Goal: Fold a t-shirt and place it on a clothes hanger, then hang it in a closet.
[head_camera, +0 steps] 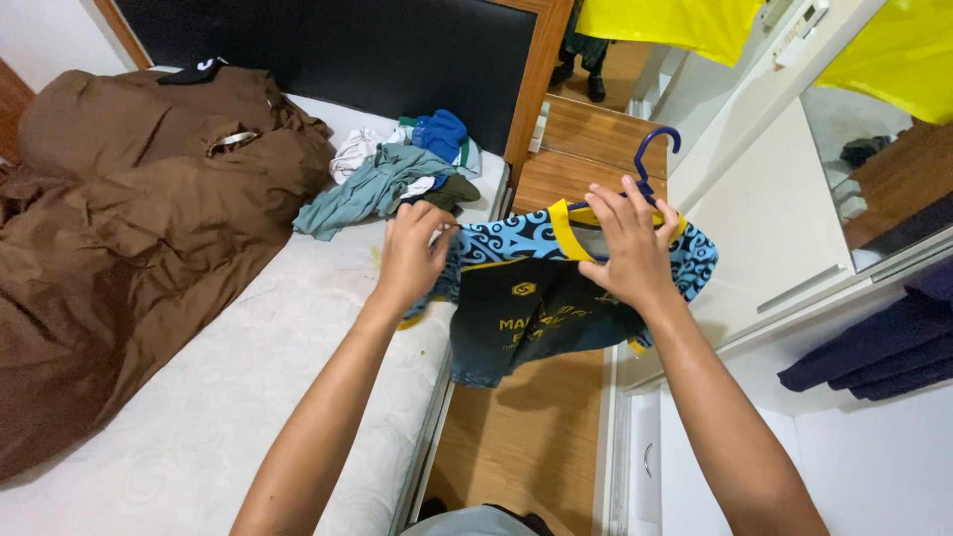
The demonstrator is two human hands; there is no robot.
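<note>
A dark jersey (526,308) with blue patterned shoulders and a yellow collar hangs in the air on a blue plastic hanger (655,149). My left hand (412,253) pinches the jersey's left shoulder. My right hand (630,243) grips the collar and right shoulder where the hanger sits, just below the hook. The jersey hangs over the gap between the bed and the wardrobe. Most of the hanger is hidden inside the garment.
A white mattress (248,397) carries a crumpled brown blanket (139,218) at left and a pile of clothes (397,174) near the dark headboard (347,50). Wooden floor (526,437) lies below the jersey. A white wardrobe (774,218) with dark hanging clothes (884,347) stands at right.
</note>
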